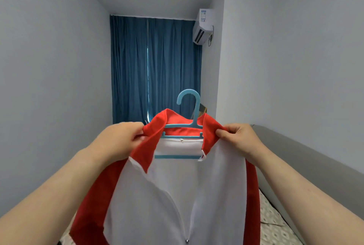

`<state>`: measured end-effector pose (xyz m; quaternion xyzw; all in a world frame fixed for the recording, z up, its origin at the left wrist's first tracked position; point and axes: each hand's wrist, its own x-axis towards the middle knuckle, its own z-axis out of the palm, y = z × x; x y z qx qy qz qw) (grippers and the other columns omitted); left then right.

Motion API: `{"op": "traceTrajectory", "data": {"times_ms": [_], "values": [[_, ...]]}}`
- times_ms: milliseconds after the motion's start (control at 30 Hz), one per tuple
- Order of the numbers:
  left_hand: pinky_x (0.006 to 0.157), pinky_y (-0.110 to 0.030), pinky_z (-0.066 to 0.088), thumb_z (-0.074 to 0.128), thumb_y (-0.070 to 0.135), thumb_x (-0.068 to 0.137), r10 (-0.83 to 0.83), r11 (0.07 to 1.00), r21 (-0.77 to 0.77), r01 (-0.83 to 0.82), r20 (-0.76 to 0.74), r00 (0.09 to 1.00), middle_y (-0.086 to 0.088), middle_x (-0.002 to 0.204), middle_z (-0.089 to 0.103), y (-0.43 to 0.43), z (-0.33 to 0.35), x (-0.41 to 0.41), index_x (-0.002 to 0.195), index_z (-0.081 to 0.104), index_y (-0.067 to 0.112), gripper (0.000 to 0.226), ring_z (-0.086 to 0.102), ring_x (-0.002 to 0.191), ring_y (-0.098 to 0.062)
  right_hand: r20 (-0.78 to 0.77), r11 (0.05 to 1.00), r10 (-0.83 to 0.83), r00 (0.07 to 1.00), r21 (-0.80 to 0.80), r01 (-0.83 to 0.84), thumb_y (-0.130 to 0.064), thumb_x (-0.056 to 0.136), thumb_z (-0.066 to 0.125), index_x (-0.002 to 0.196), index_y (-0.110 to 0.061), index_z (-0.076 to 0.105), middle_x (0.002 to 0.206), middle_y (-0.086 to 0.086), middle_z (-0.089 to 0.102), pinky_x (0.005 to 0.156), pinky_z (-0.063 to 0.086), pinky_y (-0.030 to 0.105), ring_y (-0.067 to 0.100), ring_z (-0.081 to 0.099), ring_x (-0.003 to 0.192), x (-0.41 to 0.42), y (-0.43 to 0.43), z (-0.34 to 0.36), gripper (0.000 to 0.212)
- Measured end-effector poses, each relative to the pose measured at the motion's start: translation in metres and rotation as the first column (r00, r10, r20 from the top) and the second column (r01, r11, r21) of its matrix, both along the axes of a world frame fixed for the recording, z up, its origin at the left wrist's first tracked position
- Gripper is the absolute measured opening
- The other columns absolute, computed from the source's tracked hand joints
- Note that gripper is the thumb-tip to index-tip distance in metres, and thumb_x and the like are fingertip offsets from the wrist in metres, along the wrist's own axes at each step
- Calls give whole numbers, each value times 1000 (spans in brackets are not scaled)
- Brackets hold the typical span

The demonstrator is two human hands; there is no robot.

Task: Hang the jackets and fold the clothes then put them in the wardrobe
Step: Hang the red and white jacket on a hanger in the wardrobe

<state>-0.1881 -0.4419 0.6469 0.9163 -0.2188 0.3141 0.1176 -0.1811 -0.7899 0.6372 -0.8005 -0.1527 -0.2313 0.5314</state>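
You hold the red and white jacket (177, 195) up in front of you, above the bed (275, 225), with the blue hanger (177, 157) inside its shoulders and the hook above the collar (167, 116). Your left hand (122, 140) pinches the red collar on the left side, and your right hand (240, 138) pinches it on the right side.

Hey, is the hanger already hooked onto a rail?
No, the blue hanger stands with its hook free in front of the curtain while the left hand and right hand pinch the jacket by its collar.
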Motion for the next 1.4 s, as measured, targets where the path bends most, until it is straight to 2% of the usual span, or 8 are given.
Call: {"op": "traceTrajectory", "data": {"times_ms": [200, 300, 400, 533, 800, 933, 1167, 1400], "values": [[57, -33, 36, 50, 57, 92, 109, 994, -9, -109, 50, 993, 12, 65, 51, -11, -10, 5, 68, 38, 26, 41, 54, 68, -20, 27, 975, 13, 1000, 223, -19, -13, 101, 56, 88, -16, 72, 87, 3, 71, 77, 48, 30, 12, 60, 79, 3, 7, -5, 21], [52, -29, 32, 50, 73, 80, 186, 982, -51, -182, 93, 978, 14, 61, 52, -20, -12, 6, 62, 43, 26, 50, 53, 63, -14, 37, 970, 7, 999, 244, -16, -14, 103, 52, 89, -19, 68, 88, 2, 70, 74, 50, 26, 10, 60, 76, 3, 23, -2, 21], [52, -27, 30, 54, 75, 77, 276, 947, -186, -261, 64, 959, 11, 57, 52, -21, -13, 9, 56, 46, 22, 58, 50, 59, -11, 139, 996, -70, 988, -38, 76, -26, 101, 56, 86, -26, 65, 80, -15, 67, 65, 44, 14, -2, 60, 70, 0, 20, -6, 18], [51, -27, 27, 61, 69, 79, 272, 929, -287, -233, 104, 957, 11, 53, 49, -20, -20, 7, 52, 40, 21, 59, 48, 56, -13, 179, 787, -238, 955, -541, 298, -50, 100, 49, 66, -24, 52, 65, -11, 54, 56, 34, 23, 8, 51, 65, 2, 8, -15, 43], [49, -29, 27, 53, 67, 86, 211, 976, -69, -208, 29, 977, 12, 60, 49, -37, -29, 1, 62, 43, 24, 50, 46, 58, -7, 115, 744, -233, 966, -619, 253, -49, 103, 42, 66, -23, 42, 66, -12, 46, 60, 29, 35, 19, 47, 68, 10, 9, -40, 45], [55, -33, 35, 55, 63, 87, 180, 980, -83, -181, -18, 984, 8, 64, 53, -42, -37, -9, 66, 47, 20, 48, 53, 65, -20, 136, 737, -246, 960, -617, 276, -60, 99, 36, 70, -25, 46, 68, -10, 48, 62, 35, 35, 22, 51, 72, 2, 5, -48, 47], [48, -30, 26, 62, 59, 85, 133, 987, -100, -128, 42, 990, 6, 53, 47, -56, -41, -40, 57, 41, 20, 53, 45, 52, -10, 168, 687, -231, 958, -669, 283, -70, 94, 33, 63, -22, 48, 63, -9, 48, 56, 34, 35, 15, 46, 62, -29, -20, -43, 59], [49, -32, 28, 64, 58, 85, 107, 984, -131, -119, -100, 989, 5, 48, 43, -78, -63, -71, 52, 41, 19, 56, 43, 49, -13, 122, 672, -144, 982, -717, 187, -66, 96, 39, 55, -17, 46, 57, -2, 50, 50, 28, 33, 13, 46, 57, -59, -44, -58, 64]]}}
